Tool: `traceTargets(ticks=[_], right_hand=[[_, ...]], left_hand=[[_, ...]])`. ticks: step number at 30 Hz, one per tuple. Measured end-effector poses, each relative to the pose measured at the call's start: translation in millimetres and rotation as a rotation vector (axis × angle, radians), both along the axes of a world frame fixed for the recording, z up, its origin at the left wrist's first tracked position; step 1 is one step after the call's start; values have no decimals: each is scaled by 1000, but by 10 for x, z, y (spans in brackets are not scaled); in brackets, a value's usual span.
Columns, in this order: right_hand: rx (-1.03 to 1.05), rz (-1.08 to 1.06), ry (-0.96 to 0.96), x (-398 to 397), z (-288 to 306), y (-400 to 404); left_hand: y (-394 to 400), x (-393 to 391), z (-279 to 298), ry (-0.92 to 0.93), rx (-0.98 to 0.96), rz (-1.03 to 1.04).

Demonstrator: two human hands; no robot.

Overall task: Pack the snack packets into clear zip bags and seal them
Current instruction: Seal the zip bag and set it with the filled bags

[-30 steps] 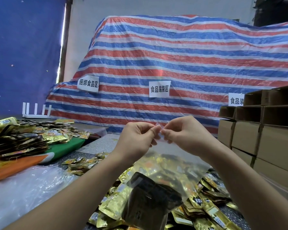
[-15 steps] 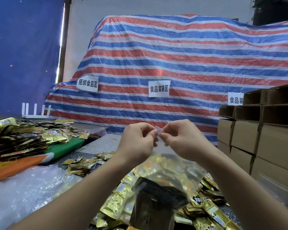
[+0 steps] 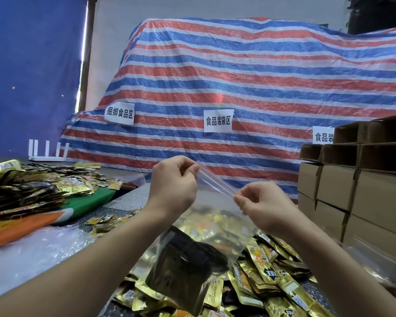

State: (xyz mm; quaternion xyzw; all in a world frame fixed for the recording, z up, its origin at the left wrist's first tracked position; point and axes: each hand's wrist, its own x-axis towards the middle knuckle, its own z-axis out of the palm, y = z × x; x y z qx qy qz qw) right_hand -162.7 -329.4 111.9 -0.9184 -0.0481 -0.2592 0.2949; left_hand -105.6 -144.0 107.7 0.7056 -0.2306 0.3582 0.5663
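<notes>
Zip bag [image 3: 206,227]: held up between both hands, above packet pile [image 3: 268,277].
Boxes [image 3: 361,191]: right of pile.
Tarp [image 3: 238,88]: behind everything.
Second packet heap [image 3: 32,186]: far left.

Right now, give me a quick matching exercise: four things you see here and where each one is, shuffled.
Things:
1. zip bag
2. cardboard boxes
3. loose gold packets
4. striped tarp

Places:
A. stacked at the right
B. draped behind the table
C. pinched at its strip by the left hand and right hand
D. heaped on the table under the bag

Pairs: 1-C, 2-A, 3-D, 4-B
</notes>
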Motion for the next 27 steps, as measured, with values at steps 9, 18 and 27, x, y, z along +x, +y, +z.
traceTargets(ticks=[9, 18, 27], right_hand=[[54, 4, 9, -90, -271, -276], [15, 77, -110, -181, -305, -387], [-147, 171, 162, -200, -128, -220]], left_hand=[[116, 19, -7, -28, 17, 42], [109, 94, -5, -45, -15, 25], [-121, -51, -48, -41, 108, -260]])
